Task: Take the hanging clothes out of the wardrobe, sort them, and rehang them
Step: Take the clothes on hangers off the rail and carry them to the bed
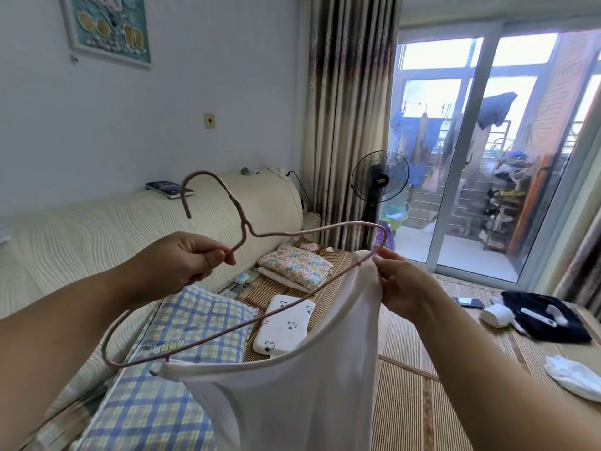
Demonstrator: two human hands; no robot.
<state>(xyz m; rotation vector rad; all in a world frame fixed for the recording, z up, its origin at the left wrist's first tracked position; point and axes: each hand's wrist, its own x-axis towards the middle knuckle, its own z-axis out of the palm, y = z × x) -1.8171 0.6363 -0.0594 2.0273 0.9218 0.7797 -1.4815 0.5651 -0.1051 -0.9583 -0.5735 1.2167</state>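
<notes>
— How is the hanger held?

— The pink wire hanger is held up over the bed, tilted, with its hook uppermost. The wire just below the twisted neck is clasped by the left grip, with thumb and fingers curled round it.

— And where is the garment found, relative to that?

— The white vest is hung beneath the hanger, well below and to the right of the left grip. One shoulder strap is pinched by the right grip, right at the hanger's far shoulder bend, so that cloth and wire are touched together there. The other strap is met by the wire near the low, near end of the long bar. Whether it is actually hooked on cannot be told.

— What is seen on the bed?

— A checked pillow and a small sheep-print pillow are laid under the hanger. A folded floral cloth is placed beyond them. A dark garment and a white cloth are spread on the mat to the right, well apart from both grips.
</notes>
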